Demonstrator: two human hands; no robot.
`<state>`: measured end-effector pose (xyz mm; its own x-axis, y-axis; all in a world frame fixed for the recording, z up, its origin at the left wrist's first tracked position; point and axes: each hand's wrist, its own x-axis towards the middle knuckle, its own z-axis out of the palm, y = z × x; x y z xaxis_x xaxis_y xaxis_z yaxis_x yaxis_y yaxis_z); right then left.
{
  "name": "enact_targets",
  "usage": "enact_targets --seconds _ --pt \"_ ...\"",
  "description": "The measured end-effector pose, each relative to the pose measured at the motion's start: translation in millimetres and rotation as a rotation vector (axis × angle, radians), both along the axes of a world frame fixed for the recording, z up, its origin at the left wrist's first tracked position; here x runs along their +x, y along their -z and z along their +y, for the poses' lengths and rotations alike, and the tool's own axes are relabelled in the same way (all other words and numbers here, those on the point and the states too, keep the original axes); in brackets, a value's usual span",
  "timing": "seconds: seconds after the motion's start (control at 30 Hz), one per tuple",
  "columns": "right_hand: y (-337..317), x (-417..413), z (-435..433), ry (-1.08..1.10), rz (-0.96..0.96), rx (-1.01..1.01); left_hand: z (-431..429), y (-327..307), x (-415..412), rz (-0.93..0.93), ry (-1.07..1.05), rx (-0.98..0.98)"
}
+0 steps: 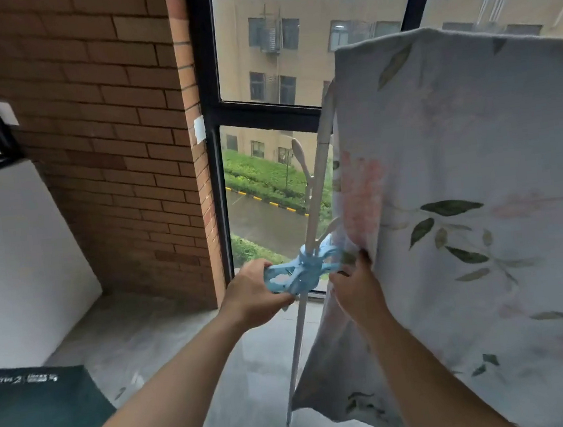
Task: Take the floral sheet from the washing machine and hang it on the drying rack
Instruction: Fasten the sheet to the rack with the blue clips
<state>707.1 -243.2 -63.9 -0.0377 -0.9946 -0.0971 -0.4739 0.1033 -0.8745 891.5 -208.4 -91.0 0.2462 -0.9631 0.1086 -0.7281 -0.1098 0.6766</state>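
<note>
The floral sheet [469, 174], pale with green leaves and pink blooms, hangs draped over the top of the drying rack on the right. The rack's white upright pole [317, 175] stands just left of the sheet's edge. A large light-blue clothes clip [299, 270] sits across the pole at hand height. My left hand [253, 295] grips the clip's handles from the left. My right hand [355, 285] pinches the sheet's left edge beside the clip's jaws.
A black-framed window [211, 123] is straight ahead, with a brick pillar [110, 126] to its left. A dark green box [35, 419] lies at the lower left on the grey tiled floor [167, 331]. A white low wall [19, 259] runs along the left.
</note>
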Motion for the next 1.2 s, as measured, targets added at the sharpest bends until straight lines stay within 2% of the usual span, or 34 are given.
enact_targets --seconds 0.17,0.5,0.87,1.07,1.2 --pt "-5.3 3.0 2.8 -0.006 0.087 0.060 -4.7 -10.8 17.4 -0.036 0.082 -0.014" --pt "-1.5 -3.7 6.4 -0.082 0.164 0.015 0.1 -10.0 22.3 -0.106 0.124 -0.060" --pt "3.2 -1.4 13.4 -0.104 0.157 -0.022 21.6 -0.1 -24.2 -0.112 -0.069 -0.087" --pt "5.1 -0.4 15.5 -0.140 0.131 -0.046 31.4 1.2 -45.9 -0.123 -0.088 -0.146" --pt "4.1 -7.1 14.7 -0.162 0.113 0.033 39.0 9.2 -52.8 -0.169 -0.064 -0.190"
